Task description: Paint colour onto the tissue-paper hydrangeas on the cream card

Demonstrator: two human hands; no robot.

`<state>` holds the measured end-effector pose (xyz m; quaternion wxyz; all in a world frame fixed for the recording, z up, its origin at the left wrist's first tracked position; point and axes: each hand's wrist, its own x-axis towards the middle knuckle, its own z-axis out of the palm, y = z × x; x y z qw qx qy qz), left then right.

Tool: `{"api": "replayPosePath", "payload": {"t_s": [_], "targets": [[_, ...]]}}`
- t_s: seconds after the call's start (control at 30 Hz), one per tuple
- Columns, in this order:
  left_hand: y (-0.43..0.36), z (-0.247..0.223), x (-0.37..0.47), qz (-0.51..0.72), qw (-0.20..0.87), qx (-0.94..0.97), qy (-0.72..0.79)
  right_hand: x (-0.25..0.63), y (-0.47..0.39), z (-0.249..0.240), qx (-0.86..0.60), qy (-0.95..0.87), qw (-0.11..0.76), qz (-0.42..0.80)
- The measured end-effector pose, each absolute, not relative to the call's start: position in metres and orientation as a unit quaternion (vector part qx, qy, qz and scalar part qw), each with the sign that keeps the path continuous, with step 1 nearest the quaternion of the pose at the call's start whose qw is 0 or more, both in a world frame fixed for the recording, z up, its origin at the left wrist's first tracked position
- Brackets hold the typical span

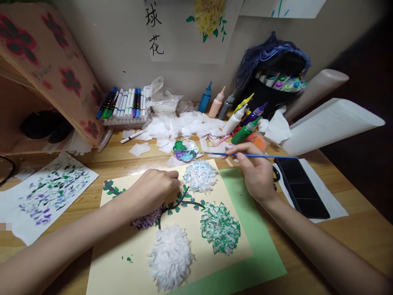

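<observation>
My right hand (256,170) holds a thin blue paintbrush (260,155), its tip pointing left close to a flower-shaped palette (186,150) with green, purple and blue paint. Fingers curled together, my left hand (156,190) rests over the cream paper (115,246); what it may hold is hidden. On that paper are a painted branch (179,203) and ruffled paper blossoms: a light blue-tinted one (200,176) at the top, a green-edged one (220,228) at the right, a white one (171,258) below, and a purple one (149,218) partly under my left hand.
White paper scraps (178,125) lie behind the palette. Paint bottles (205,98) and a marker rack (125,106) stand farther back. A black case (302,186) is at the right, a paint-dabbed sheet (55,192) at the left, and green paper (245,196) under the cream sheet.
</observation>
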<state>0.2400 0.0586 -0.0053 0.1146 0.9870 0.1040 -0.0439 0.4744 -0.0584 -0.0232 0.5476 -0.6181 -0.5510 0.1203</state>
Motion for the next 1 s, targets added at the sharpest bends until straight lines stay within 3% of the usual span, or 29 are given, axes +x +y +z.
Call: {"api": "replayPosePath", "payload": {"t_s": [0.17,0.6,1.0], "targets": [[0.059,-0.005,0.240,-0.028,0.105,0.989,0.102,0.481,-0.099,-0.042,-0.578,-0.554,0.596,0.059],[0.064,-0.012,0.236,-0.001,0.115,0.989,0.091,0.481,-0.104,-0.055,-0.587,-0.602,0.540,0.041],[0.063,-0.013,0.236,0.014,0.118,0.989,0.092,0.484,-0.103,-0.056,-0.599,-0.587,0.543,0.044]]}}
